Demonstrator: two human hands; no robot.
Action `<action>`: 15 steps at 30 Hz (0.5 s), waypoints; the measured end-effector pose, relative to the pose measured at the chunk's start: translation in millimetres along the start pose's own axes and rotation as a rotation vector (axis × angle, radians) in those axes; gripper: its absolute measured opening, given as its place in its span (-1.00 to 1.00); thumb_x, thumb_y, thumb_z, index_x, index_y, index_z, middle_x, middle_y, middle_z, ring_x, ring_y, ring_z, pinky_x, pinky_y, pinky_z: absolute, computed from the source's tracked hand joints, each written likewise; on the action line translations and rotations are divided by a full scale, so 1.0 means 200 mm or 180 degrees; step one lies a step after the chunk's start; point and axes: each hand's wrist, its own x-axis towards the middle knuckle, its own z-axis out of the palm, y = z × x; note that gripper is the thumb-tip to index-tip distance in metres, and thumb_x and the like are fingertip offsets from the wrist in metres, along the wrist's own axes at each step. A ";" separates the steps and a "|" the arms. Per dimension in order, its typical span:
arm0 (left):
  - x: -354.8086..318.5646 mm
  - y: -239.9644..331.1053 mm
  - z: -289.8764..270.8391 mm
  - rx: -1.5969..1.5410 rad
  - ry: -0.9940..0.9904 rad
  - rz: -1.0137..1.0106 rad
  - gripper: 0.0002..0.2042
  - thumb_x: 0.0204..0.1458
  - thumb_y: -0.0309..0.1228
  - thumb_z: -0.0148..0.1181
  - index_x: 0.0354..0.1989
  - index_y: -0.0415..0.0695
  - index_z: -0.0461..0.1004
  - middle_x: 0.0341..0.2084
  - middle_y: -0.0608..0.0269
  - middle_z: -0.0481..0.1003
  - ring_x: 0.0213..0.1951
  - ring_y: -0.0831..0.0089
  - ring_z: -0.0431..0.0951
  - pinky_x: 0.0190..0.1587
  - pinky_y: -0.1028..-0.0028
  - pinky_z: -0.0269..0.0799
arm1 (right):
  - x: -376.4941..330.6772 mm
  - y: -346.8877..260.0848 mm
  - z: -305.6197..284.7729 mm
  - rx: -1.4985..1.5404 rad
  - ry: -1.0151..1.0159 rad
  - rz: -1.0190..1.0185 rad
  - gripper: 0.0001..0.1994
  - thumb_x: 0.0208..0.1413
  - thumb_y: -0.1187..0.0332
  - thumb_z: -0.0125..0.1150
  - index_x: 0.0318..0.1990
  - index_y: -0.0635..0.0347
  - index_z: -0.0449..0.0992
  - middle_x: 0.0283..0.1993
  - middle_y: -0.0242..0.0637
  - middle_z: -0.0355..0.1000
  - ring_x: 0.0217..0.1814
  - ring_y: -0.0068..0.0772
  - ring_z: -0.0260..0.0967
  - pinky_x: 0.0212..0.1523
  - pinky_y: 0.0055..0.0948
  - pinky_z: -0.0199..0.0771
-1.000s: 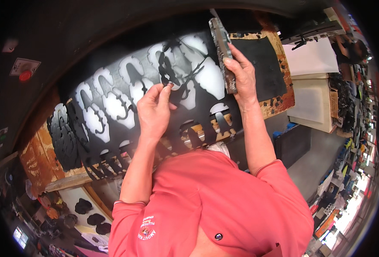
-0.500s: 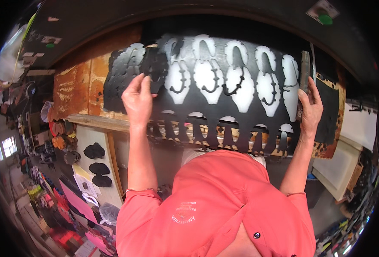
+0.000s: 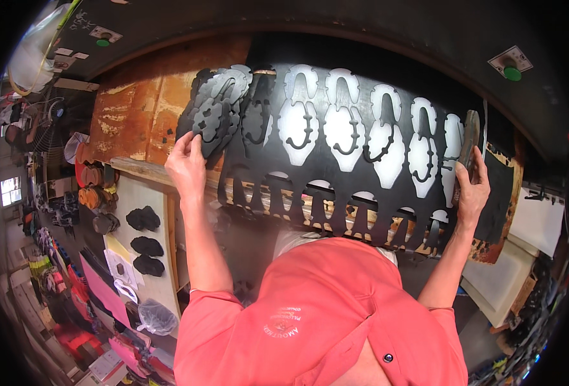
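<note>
On the rust-orange, scuffed work board (image 3: 127, 119), the bare left hand (image 3: 187, 164) brings thumb and index fingertips together at the lower edge of a loose pile of flat black scalloped cutouts (image 3: 217, 116); whether they pinch one, I cannot tell. Rightward lies a broad black sheet with shaped openings (image 3: 315, 170). At its right end, the bare right hand (image 3: 473, 183) grasps a narrow, dark, worn bar (image 3: 470, 132) between thumb and fingers.

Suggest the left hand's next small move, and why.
I'd probably ease the left hand off the stack of black cut-outs: its fingers are at the lower edge, and the pieces lie piled. Whether they pinch one is unclear. The right hand grips a narrow tool near the black sheet's right end.
</note>
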 end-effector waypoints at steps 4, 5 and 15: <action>-0.04 0.09 0.02 0.0327 0.0344 0.0781 -0.67 0.27 -0.30 0.34 0.08 -0.26 0.68 -0.06 -0.05 0.69 -0.05 0.15 0.70 0.10 0.26 0.59 | -0.01 -0.03 0.04 -0.0577 0.0121 -0.0176 -0.37 0.15 0.38 0.50 0.39 0.29 0.48 0.35 -0.18 0.44 0.37 -0.33 0.41 0.43 -0.36 0.32; -0.05 0.14 0.06 0.0178 0.0252 0.1057 -0.67 0.27 -0.30 0.34 0.08 -0.26 0.68 -0.04 -0.05 0.69 -0.02 0.14 0.70 0.11 0.25 0.59 | -0.02 -0.04 0.05 -0.1001 0.0199 -0.0388 -0.38 0.12 0.37 0.51 0.36 0.25 0.51 0.35 -0.15 0.45 0.37 -0.30 0.40 0.43 -0.34 0.32; -0.36 0.53 0.80 0.0769 -0.1258 0.2817 -0.17 0.17 0.12 0.38 0.51 -0.11 0.30 0.55 -0.38 0.04 0.60 -0.37 -0.14 0.56 -0.32 -0.30 | -0.06 -0.08 0.13 -0.2259 0.0160 -0.1092 -0.33 -0.03 0.29 0.51 0.28 0.35 0.54 0.40 0.18 0.37 0.43 0.20 0.33 0.45 -0.04 0.33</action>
